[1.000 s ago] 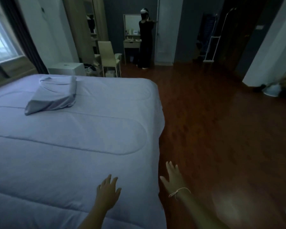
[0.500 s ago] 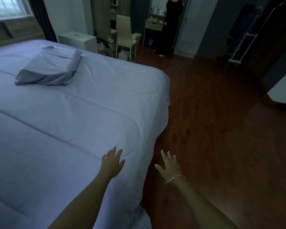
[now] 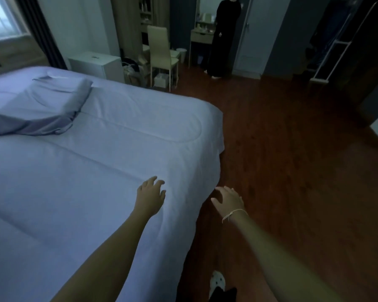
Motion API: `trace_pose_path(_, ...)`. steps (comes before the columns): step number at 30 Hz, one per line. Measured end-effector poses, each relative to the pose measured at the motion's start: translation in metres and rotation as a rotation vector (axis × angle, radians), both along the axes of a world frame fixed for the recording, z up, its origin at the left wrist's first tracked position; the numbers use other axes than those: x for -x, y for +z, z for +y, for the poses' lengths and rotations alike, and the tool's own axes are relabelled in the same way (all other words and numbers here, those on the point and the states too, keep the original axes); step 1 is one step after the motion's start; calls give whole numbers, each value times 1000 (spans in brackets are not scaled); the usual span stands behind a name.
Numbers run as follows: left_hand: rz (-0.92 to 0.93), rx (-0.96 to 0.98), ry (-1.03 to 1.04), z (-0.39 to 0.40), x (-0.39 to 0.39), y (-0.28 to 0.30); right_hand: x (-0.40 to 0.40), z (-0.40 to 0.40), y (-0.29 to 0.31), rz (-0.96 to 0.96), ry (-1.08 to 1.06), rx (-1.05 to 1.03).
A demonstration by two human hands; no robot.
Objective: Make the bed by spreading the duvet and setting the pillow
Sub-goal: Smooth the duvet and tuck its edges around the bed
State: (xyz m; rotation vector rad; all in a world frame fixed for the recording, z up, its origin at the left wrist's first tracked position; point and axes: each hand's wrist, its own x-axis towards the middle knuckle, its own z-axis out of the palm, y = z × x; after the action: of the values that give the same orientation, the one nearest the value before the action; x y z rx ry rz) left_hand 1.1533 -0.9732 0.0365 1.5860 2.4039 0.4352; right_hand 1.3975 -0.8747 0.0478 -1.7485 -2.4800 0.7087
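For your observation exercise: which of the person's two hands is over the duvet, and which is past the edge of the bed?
The left hand is over the duvet. The right hand, with a string bracelet at the wrist, is beyond the bed's edge, over the wooden floor.

Head-height view, angled down across bed (image 3: 96, 171) corner, floor (image 3: 292, 171).

The room is dim, the only daylight coming from a window (image 3: 2, 17) at the far left with a dark curtain (image 3: 42, 31) hanging beside it. A reddish-brown wooden floor (image 3: 292, 160) fills the right side. Against the far wall stand a small white cabinet (image 3: 96, 64), a pale chair (image 3: 162, 51) and a narrow vanity desk (image 3: 202, 38) with a mirror above. A person in dark clothes (image 3: 224, 35) stands by that desk, next to a pale door (image 3: 249, 33). A white rack (image 3: 327, 57) leans at the far right
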Motion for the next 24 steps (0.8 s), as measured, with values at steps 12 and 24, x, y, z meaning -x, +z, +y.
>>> trace_pose_path(12,1,27,192,207,-3,6,-9,267,20,20,102,27)
trace_pose_path(24,-11,153,305,386,66,-50,65,464,-29,-69,201,119)
